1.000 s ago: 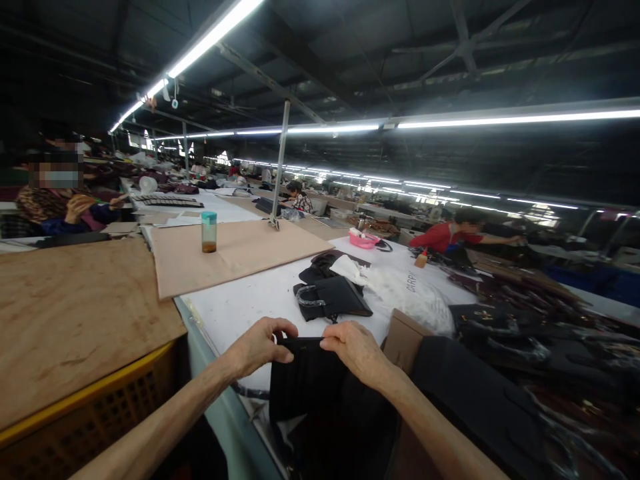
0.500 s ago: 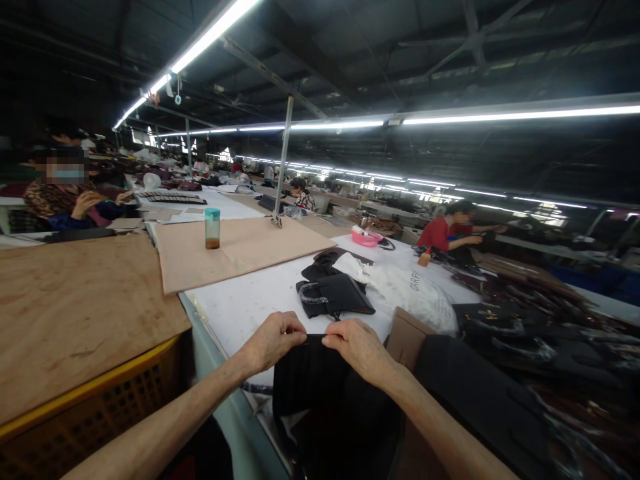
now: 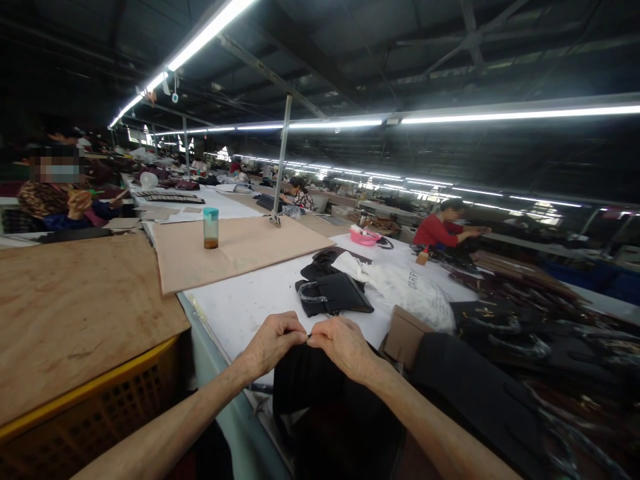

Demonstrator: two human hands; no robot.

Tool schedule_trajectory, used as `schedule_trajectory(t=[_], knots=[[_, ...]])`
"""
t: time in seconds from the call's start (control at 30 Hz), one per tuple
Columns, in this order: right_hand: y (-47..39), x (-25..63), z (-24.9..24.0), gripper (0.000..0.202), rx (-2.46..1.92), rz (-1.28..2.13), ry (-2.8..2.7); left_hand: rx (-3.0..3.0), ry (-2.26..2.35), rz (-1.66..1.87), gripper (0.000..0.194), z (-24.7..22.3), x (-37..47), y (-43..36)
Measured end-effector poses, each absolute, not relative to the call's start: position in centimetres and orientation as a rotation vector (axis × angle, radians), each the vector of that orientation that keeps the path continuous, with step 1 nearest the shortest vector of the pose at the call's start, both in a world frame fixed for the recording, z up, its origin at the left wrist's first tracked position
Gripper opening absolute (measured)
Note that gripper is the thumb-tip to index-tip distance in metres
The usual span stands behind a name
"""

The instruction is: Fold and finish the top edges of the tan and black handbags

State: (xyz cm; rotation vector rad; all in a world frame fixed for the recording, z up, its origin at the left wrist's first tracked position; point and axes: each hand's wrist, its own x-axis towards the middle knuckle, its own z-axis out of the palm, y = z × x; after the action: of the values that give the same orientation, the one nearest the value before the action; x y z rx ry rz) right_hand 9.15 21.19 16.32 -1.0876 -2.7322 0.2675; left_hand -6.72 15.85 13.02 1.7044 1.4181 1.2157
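Both hands up front, fingertips almost meeting. Left hand (image 3: 277,341): narrow grip, thumb and fingers pinching the top edge of a black bag piece (image 3: 316,383). Right hand (image 3: 345,347): same, narrow grip on that edge, just beside the left. Bag piece hangs below both hands, at the near edge of the white surface (image 3: 237,313); lower part too dark to make out.

Beyond the hands, on the surface: small black handbag (image 3: 345,293) lying down, handle in clear wrap, more black material just behind it. White plastic bag (image 3: 425,300) with printed letters to its right. Brown panel (image 3: 407,333) near the right hand, large black panel (image 3: 465,387) beside it, then a pile of black handbags (image 3: 500,320) with wrapped handles. Farther back: pink basket (image 3: 363,237), red-capped bottle (image 3: 423,257).

Left side: tan board (image 3: 250,250) with teal-lidded bottle (image 3: 211,230) upright on it, brown liquid low inside. Wooden board (image 3: 85,313) nearer, above a yellow crate (image 3: 95,393).

Co-workers: one in red (image 3: 435,230) at right, arms forward; one in a mask (image 3: 60,200) at left, hands raised.
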Motion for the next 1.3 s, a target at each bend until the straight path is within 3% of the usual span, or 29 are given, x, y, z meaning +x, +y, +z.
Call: schedule_trajectory(t=[0.57,0.9,1.17,1.3], knots=[[20.8,8.9,16.7,0.023,-1.104,0.233,-2.79,1.266,1.384,1.241,0.017,13.0,-7.1,14.7],[21.3,10.4,17.1,0.029,-1.097,0.23,-2.832,1.503,1.536,1.309,0.014,12.1,-6.6,14.4],[21.3,18.9,18.8,0.035,-1.492,0.272,-2.745,1.643,1.52,1.245,0.02,12.8,-6.0,13.6],[19.0,20.0,18.5,0.029,-1.653,0.304,-2.672,1.702,1.531,1.224,0.02,12.8,-5.3,13.0]])
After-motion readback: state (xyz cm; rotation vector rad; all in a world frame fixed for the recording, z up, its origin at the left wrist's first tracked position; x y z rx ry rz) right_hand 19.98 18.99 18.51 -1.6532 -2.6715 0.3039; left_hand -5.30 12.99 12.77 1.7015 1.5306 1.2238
